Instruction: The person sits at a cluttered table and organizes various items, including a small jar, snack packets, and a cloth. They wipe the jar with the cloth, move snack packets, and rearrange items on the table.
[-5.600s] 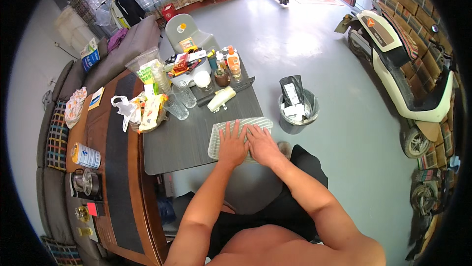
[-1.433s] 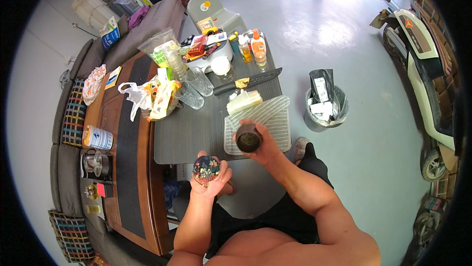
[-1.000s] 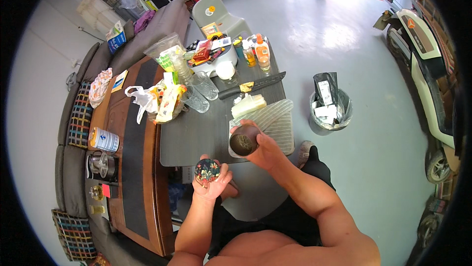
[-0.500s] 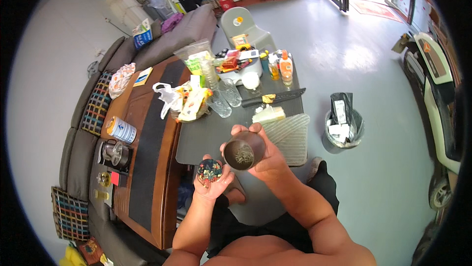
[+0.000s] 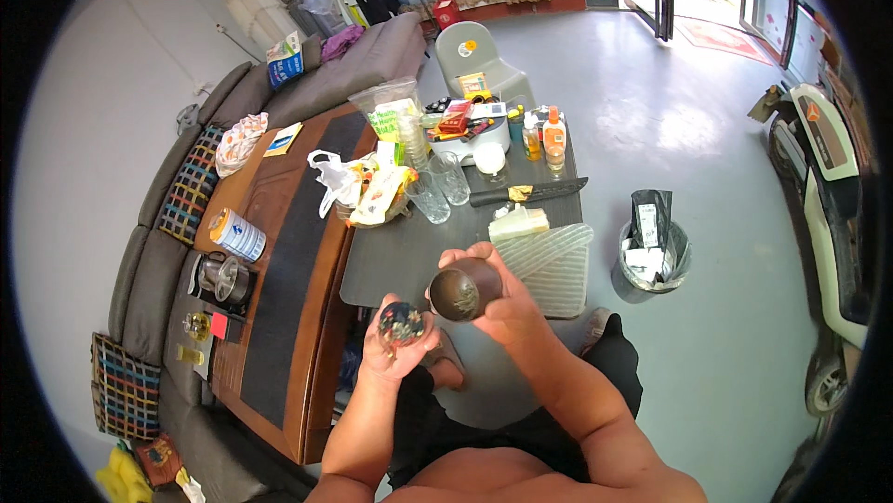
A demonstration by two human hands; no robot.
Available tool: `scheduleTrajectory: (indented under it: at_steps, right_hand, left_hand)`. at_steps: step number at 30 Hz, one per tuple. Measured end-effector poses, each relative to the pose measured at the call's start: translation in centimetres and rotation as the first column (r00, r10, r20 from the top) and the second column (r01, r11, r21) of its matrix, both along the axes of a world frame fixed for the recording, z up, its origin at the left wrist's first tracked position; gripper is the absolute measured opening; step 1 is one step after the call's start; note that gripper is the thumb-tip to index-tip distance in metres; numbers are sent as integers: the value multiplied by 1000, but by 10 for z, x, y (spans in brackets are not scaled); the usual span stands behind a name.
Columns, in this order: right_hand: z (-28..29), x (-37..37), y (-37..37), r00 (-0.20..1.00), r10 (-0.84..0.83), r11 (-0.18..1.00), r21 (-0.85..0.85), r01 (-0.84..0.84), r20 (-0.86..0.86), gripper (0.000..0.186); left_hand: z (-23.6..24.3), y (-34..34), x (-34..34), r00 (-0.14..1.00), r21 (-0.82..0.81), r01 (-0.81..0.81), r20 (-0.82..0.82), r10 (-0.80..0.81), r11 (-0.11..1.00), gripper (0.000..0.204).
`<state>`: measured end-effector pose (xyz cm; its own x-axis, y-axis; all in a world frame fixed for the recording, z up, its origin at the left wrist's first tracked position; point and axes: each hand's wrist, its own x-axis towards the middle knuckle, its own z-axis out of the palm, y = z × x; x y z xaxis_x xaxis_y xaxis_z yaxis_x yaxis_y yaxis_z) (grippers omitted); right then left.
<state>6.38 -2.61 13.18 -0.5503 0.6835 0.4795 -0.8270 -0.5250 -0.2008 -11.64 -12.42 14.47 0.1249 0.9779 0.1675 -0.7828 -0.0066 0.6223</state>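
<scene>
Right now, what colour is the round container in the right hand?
Dark brown container, seen best in the head view.

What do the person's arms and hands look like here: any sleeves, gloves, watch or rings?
Both forearms are bare from the lower edge up to the wrists: no sleeves show. The left hand and right hand wear no gloves. No watch, band or bracelet shows on either wrist. The fingers are too small in this view to rule out a ring.

Jar (image 5: pixel 401 321) contents too small to ID.
</scene>
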Motion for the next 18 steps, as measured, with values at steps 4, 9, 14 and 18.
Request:
scheduleTrajectory:
  at_steps: [4,9,14,18]
  right_hand:
    - [-39,16,4,906,-87,996,13,89,415,56]
    - [-106,19,-4,828,-68,992,-53,116,557,53]
    - [-103,29,-3,819,-112,991,7,130,563,55]
    - [-102,30,1,818,-166,983,24,184,551,57]
  left_hand:
    - [5,16,7,932,-97,-78,-361,38,992,19]
    - [-17,34,18,650,-244,-44,-744,-158,969,13]
    - [-28,36,21,671,-273,-75,-725,-154,959,16]
    - [-27,41,28,657,-219,-55,-742,-130,974,16]
